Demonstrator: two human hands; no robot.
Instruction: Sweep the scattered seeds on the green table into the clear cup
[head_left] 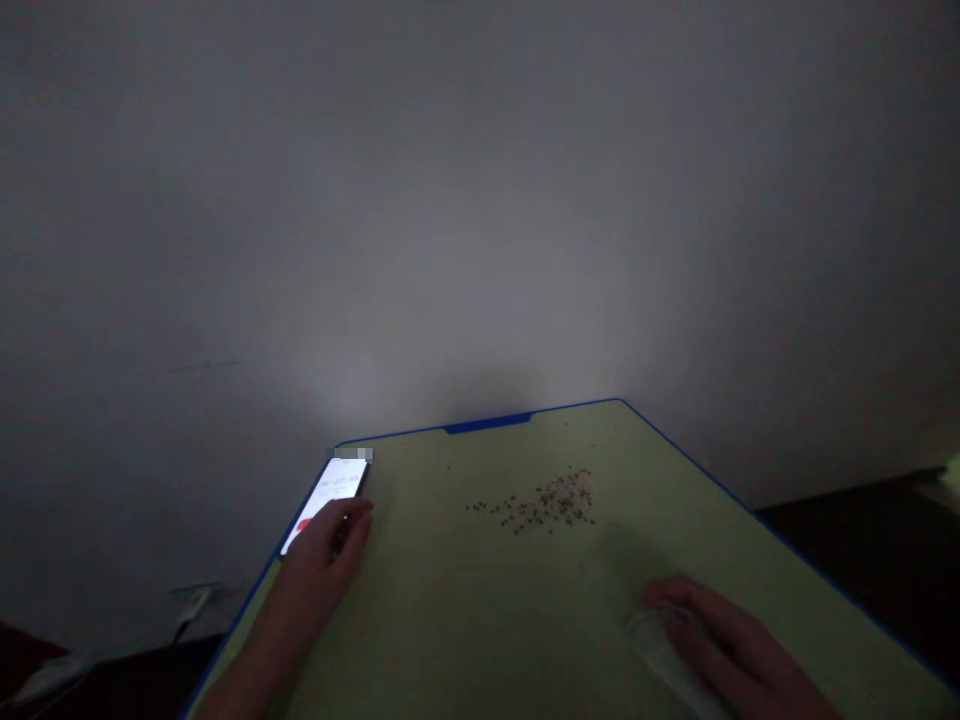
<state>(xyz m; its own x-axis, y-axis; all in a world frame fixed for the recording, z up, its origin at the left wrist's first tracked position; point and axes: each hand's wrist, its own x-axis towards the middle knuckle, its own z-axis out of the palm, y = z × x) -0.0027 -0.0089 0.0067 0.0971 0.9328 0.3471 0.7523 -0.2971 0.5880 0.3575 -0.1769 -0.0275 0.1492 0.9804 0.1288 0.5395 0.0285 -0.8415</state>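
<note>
My left hand [334, 540] rests at the table's left side, over the lower part of a lit phone [330, 490]. Its fingers are curled toward the thumb; a dark patch shows in the gap, and what lies there is unclear. At the lower right, my right hand [712, 630] is closed around a pale, see-through thing [660, 650] that looks like a plastic bag, partly hidden by the fingers. Between the hands, farther back, a loose spread of small dark and light grains [551, 503] lies on the tabletop, apart from both.
The pale green table [450, 610] has a blue edge and stands against a grey wall [480, 220]. A few stray grains lie toward its far side. A plug with a cable [193, 608] is low on the wall at left. The light is dim.
</note>
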